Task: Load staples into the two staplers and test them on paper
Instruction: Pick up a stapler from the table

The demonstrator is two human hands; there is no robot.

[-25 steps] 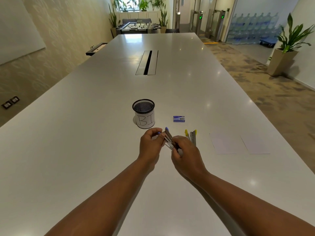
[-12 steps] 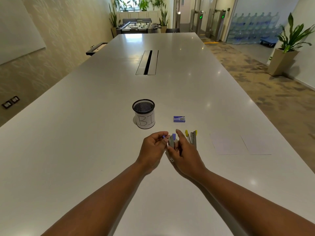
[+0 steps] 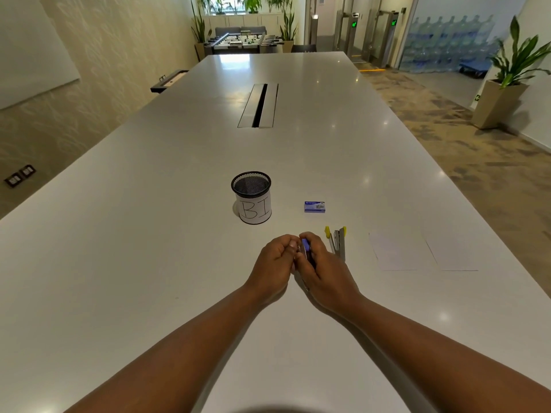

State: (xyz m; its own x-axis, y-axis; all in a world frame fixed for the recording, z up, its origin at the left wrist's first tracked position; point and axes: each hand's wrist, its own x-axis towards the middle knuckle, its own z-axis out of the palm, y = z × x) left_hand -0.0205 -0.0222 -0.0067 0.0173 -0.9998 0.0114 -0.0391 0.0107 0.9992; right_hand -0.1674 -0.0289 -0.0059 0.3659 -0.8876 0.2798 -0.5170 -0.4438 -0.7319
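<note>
Both hands pinch the blue stapler (image 3: 305, 246) together, left hand (image 3: 275, 263) and right hand (image 3: 323, 271) curled round it; yellow stapler (image 3: 337, 242) lies just right on the worktop (image 3: 149, 263).

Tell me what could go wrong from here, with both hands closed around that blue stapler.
1. Fingers of the left hand and right hand crowd the blue stapler; a pinch is possible if it snaps shut.
2. The yellow stapler lies hinged open just beside the right hand; a bump could knock it aside.
3. The paper sheets lie off to the right, so testing needs a reach across that open stapler.
</note>
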